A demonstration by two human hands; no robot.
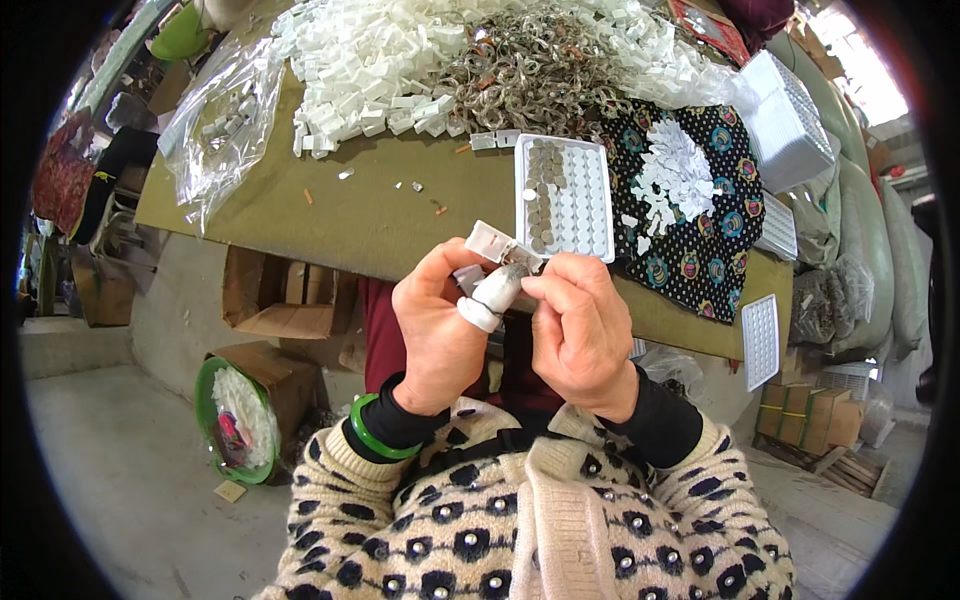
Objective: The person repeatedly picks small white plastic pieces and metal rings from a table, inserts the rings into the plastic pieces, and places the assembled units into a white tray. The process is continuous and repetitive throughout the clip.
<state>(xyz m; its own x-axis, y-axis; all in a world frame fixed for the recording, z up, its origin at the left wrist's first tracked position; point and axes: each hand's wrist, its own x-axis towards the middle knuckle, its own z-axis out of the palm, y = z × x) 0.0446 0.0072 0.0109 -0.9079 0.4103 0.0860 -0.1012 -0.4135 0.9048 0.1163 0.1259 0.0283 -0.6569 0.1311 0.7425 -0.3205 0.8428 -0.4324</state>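
In front of the patterned cardigan (500,520): both hands meet at the near edge of the table, wrists in black cuffs (660,425), a green bangle (372,436) round the left one.
Left hand (437,325): half curled, gripping a small white plastic casing (491,243) at its upper side; a white covering (492,300) wraps one digit, dark and smudged toward its tip.
Right hand (582,330): fingers bent, thumb and forefinger drawn nearly together against the wrapped tip, just below the casing; whether something small sits between them cannot be told.
White tray (590,205): just beyond the hands, gray discs (541,190) filling its left part.
Dotted dark cloth (730,290): right of the tray, bearing a pile of flat white pieces (672,170).
Green tabletop (390,195): under all of these, a clear plastic bag (225,135) at its left.
Far heaps: white casings (355,65) at left, tangled metal parts (525,70) beside them.
Stacked trays (785,125): at the far right.
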